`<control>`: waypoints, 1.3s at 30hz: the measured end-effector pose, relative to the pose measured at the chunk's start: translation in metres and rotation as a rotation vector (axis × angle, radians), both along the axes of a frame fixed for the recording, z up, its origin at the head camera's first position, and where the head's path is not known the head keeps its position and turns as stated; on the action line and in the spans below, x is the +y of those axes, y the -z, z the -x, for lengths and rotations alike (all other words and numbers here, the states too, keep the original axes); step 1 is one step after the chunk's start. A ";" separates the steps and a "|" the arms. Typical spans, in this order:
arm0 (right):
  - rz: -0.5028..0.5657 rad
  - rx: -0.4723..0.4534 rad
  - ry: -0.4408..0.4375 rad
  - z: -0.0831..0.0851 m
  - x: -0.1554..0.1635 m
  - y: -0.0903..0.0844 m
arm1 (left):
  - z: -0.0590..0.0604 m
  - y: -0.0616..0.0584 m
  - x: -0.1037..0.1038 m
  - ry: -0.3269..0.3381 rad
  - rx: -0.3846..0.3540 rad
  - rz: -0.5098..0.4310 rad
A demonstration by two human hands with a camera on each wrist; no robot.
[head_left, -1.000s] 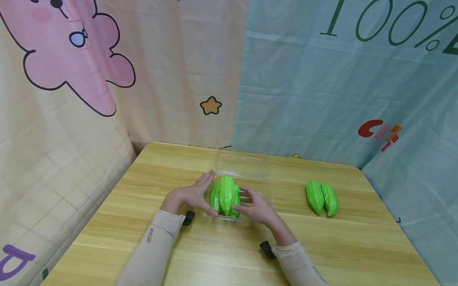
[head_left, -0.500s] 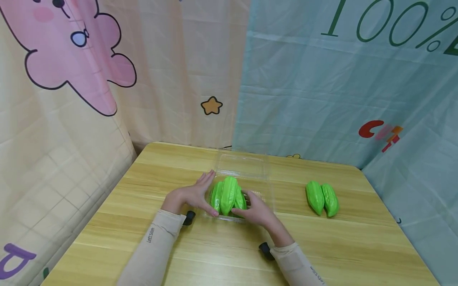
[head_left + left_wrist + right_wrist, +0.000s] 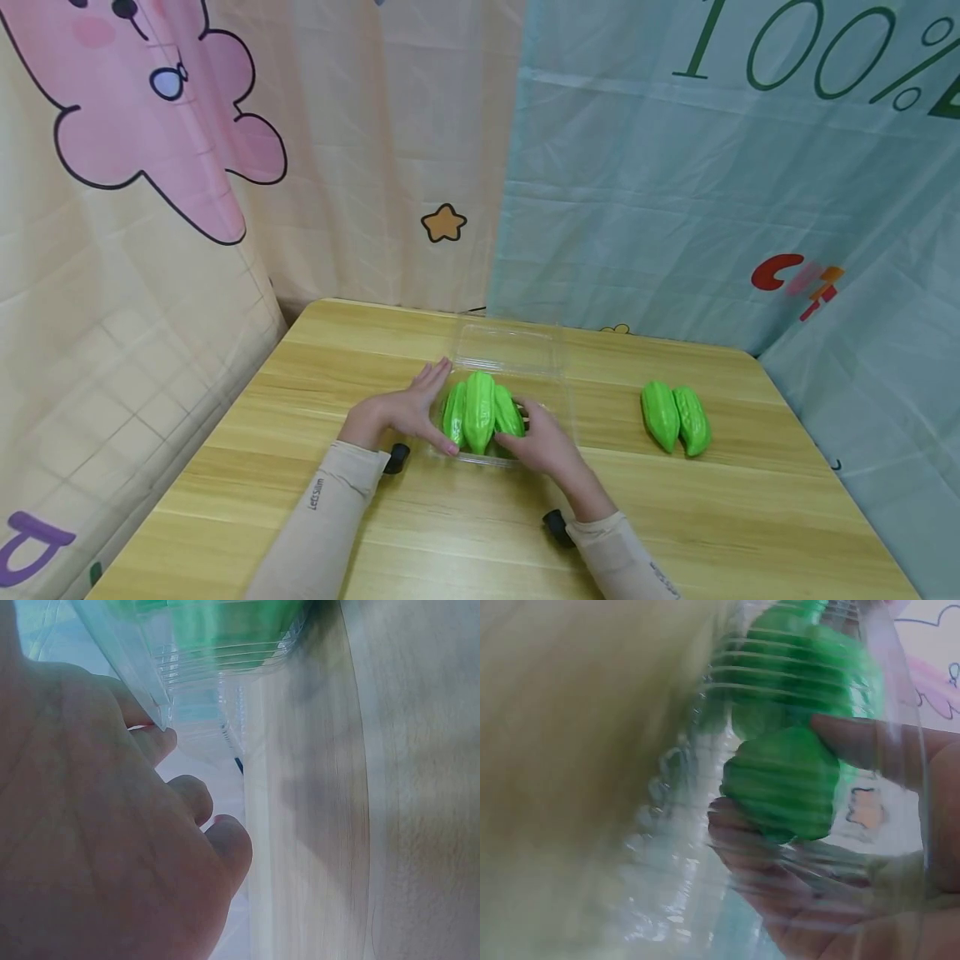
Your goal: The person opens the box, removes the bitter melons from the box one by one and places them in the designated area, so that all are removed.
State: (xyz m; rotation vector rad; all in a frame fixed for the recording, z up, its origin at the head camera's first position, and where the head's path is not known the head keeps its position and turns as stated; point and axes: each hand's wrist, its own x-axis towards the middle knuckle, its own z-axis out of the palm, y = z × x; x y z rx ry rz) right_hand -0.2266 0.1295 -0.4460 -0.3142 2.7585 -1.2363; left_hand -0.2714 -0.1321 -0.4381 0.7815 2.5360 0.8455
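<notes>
A clear plastic clamshell box [image 3: 542, 389] lies on the table with its lid [image 3: 506, 346] folded back. Inside are green bitter melons: one at the left [image 3: 453, 414], a middle one [image 3: 479, 412] on top, and a right-hand bitter melon [image 3: 507, 411]. My right hand [image 3: 551, 442] reaches into the box and grips that right-hand bitter melon between thumb and fingers; the right wrist view shows the held bitter melon [image 3: 780, 784] through the box wall. My left hand [image 3: 405, 411] spreads thumb and fingers along the box's left side, fingers touching its rim in the left wrist view.
Two more bitter melons [image 3: 676, 418] lie side by side on the wooden table [image 3: 420, 533], right of the box. Printed curtains [image 3: 600, 208] hang behind the table and at both sides.
My right hand has shifted the right-hand bitter melon rightward inside the box, away from under the middle one. The left hand has stayed in place.
</notes>
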 end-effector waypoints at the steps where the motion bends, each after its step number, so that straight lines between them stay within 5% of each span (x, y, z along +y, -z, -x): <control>1: -0.001 -0.003 0.008 0.000 0.001 -0.002 | 0.000 0.000 0.000 0.000 0.001 -0.001; 39: 0.263 0.147 0.170 0.006 0.062 -0.056 | 0.000 0.001 0.000 -0.007 0.003 0.013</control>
